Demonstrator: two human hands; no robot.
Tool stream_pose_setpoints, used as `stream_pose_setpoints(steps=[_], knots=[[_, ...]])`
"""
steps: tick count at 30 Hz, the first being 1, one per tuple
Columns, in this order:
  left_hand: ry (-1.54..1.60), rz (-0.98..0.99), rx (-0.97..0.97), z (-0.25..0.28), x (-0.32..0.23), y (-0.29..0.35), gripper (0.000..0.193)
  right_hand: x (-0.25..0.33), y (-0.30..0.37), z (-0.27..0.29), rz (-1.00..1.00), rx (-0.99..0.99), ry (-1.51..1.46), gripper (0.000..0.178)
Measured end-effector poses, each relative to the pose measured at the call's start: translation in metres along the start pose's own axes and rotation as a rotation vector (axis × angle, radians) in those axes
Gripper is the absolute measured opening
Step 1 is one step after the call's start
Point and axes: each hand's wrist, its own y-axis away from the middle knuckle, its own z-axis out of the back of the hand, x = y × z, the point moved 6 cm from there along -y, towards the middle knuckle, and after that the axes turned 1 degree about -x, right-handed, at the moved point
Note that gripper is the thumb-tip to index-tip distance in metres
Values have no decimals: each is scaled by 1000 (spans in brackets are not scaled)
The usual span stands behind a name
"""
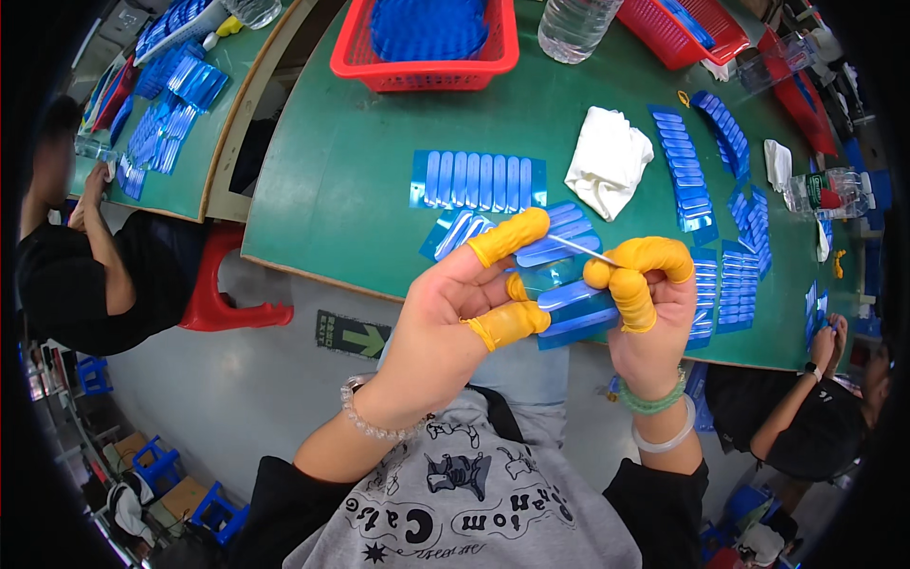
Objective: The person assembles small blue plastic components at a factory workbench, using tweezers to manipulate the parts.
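**Seemingly partway through a blue strip sheet [569, 296]**

The left fingers [512, 237] are gripping the sheet, and the right fingers [656, 256] are pinching a slim pale piece [580, 248]. Between them, one clear gap is showing; several strips are apparently remaining. Beyond the left fingers, a full-looking sheet [473, 180] is lying on the worktop [332, 180].

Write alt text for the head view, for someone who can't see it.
The left hand holds a film sheet of blue strips while the right hand pinches a thin pale piece, too slim to identify; both wear yellow finger cots. Beyond them on a green table are another strip sheet, a folded white cloth and a red basket.
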Motion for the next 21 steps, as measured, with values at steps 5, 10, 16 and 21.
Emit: stream_pose_setpoints(steps=[5, 10, 16, 21], knots=[[-45, 9, 28, -3, 1, -1, 58, 1, -1, -1, -20, 41, -50, 17], [-19, -14, 26, -2, 1, 0, 58, 4, 0, 2, 4, 18, -15, 17], [-6, -10, -59, -1, 1, 0, 59, 9, -1, -1, 68, 89, 53, 19], [-1, -109, 72, -5, 0, -2, 64, 4, -1, -2, 21, 66, -96, 18]])
